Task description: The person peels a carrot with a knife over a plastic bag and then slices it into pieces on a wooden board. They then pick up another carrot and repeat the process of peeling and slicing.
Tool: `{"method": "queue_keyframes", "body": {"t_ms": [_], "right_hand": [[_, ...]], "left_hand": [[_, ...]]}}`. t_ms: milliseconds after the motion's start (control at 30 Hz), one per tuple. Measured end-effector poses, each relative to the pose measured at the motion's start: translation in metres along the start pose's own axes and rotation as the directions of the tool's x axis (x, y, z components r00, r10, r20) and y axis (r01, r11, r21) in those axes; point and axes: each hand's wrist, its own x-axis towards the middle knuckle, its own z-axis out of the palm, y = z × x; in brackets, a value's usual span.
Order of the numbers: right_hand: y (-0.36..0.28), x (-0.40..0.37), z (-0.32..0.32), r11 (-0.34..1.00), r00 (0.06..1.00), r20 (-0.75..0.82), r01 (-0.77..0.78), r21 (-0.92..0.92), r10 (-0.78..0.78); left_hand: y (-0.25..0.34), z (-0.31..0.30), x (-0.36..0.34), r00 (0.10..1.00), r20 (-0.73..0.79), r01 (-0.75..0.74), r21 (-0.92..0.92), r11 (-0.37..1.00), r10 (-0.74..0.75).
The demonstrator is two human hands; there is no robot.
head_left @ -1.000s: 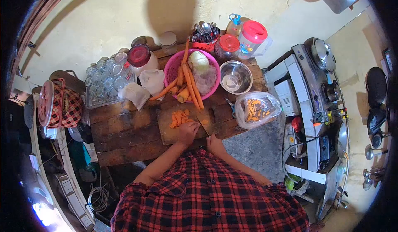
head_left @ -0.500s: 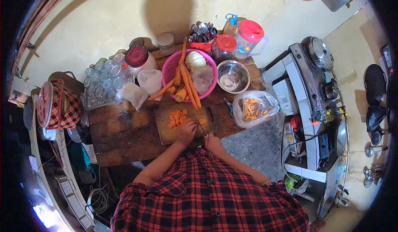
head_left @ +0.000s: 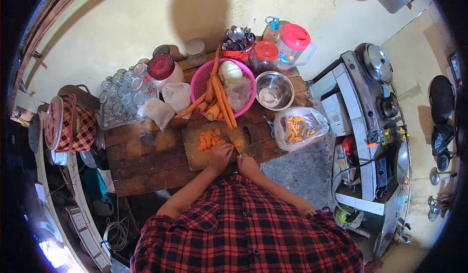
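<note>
On the wooden cutting board [head_left: 195, 160], my left hand [head_left: 221, 157] is curled down with its fingers pressed on a carrot piece, mostly covered by the hand. My right hand [head_left: 248, 166] grips a knife [head_left: 235, 146] by its handle, the blade pointing away from me just right of my left fingers. A heap of cut carrot pieces [head_left: 208, 139] lies beyond my left hand. One or more orange slices [head_left: 238, 143] rest to the right of the blade.
Behind the board, a pink basket [head_left: 252, 93] holds whole carrots [head_left: 223, 102] and a cabbage [head_left: 231, 71]. A steel bowl [head_left: 274, 91], scissors [head_left: 268, 123] and a plastic bag [head_left: 312, 122] with orange scraps stand right. Glasses [head_left: 124, 92] sit left; a stove [head_left: 363, 95] is far right.
My right hand and the knife have shifted slightly left, towards my left hand. My left hand has barely moved, and the carrot heap looks about the same.
</note>
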Motion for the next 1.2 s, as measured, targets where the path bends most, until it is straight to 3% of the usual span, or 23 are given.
{"method": "queue_keyframes", "body": {"t_ms": [167, 367, 467, 600, 967, 1200], "right_hand": [[0.004, -0.008, 0.0, 0.998, 0.997, 0.042, -0.063, -0.02, 0.064], [0.006, -0.014, -0.003, 0.999, 0.999, 0.008, -0.045, 0.027, 0.044], [0.005, -0.015, -0.002, 0.994, 0.997, -0.065, 0.039, 0.097, -0.033], [0.013, -0.011, 0.006, 0.998, 0.999, -0.044, 0.019, 0.057, -0.016], [0.001, -0.006, -0.002, 0.999, 0.999, -0.023, 0.033, 0.038, -0.033], [-0.006, -0.002, 0.005, 0.998, 0.999, -0.001, -0.05, -0.025, 0.05]], "left_hand": [[0.005, -0.008, 0.005, 1.0, 0.023, -0.014, 0.022, 1.0, 0.014], [0.002, -0.008, 0.002, 0.999, 0.04, -0.025, 0.061, 0.998, 0.023], [0.003, -0.008, 0.002, 0.998, 0.057, -0.003, 0.074, 0.997, -0.001], [-0.001, -0.001, -0.002, 1.0, -0.003, -0.015, 0.11, 0.994, 0.015], [0.001, -0.001, -0.005, 0.998, 0.024, 0.059, 0.049, 0.997, -0.061], [-0.002, 0.0, -0.008, 0.997, -0.042, 0.065, 0.04, 0.997, -0.063]]}}
